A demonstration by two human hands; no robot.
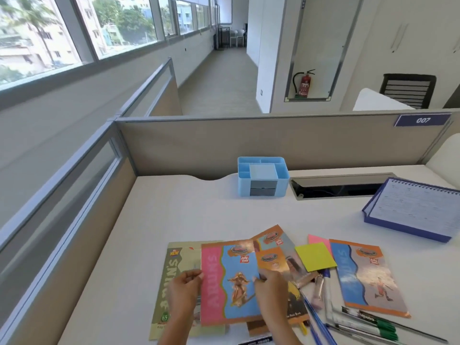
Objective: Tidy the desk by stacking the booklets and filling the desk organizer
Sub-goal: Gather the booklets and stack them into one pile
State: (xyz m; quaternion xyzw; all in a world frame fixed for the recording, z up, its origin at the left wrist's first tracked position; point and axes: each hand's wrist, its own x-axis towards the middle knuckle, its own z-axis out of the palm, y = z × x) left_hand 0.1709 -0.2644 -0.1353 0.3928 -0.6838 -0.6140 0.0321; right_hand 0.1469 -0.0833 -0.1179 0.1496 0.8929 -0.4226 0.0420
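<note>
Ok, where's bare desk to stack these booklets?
Free: the desk strip between the blue organizer and the pink booklet, and left of the green booklet. Crowded: right side, where yellow sticky note, pens and markers pile.

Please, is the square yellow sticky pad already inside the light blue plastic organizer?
No, the yellow sticky pad lies among the booklets, apart from the organizer.

An office: partitioned desk (174, 207) cubicles, numbered plate (422, 120), windowed corridor.
</note>
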